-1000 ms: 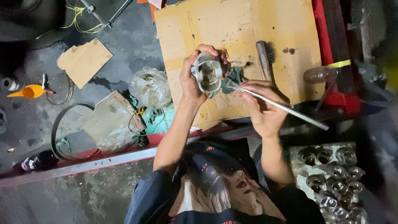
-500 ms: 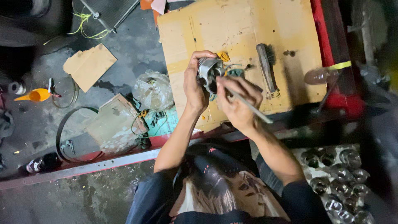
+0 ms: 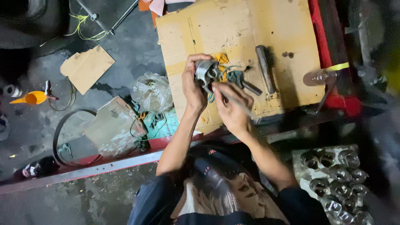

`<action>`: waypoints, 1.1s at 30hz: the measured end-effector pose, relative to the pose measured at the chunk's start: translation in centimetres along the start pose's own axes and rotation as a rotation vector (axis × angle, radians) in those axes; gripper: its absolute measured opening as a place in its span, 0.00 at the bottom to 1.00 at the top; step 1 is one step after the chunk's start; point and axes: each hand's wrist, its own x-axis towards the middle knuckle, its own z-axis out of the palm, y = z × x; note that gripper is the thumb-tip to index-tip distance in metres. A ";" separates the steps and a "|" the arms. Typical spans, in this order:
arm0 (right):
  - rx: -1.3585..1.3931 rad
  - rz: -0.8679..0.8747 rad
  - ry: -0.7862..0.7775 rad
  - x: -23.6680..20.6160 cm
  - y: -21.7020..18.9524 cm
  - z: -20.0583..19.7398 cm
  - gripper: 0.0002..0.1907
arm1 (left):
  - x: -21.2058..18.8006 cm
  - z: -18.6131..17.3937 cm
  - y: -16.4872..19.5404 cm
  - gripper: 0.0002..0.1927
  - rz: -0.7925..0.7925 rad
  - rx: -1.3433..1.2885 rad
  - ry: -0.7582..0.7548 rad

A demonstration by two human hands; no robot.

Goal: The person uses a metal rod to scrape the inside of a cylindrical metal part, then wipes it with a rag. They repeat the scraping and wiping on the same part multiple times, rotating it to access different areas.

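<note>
My left hand (image 3: 192, 85) is clenched around a round grey metal part (image 3: 205, 71), holding it up above the cardboard sheet (image 3: 233, 29), its open end turned toward my right hand (image 3: 232, 106). My right hand sits just beside it, lower and to the right, fingers pinched on a thin metal rod (image 3: 235, 100) whose tip meets the part. Just beyond my right knuckles lie a teal-handled tool (image 3: 238, 78) and a dark long handle (image 3: 264, 68). Well off past my right elbow sits a tray of shiny metal cups (image 3: 335, 183). Out past my left arm lies a crumpled plastic bag (image 3: 152, 92).
</note>
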 end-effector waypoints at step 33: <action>0.531 0.411 0.021 -0.1 1.2 -1.7 0.08 | -1.3 1.9 2.2 0.31 0.081 0.387 -0.165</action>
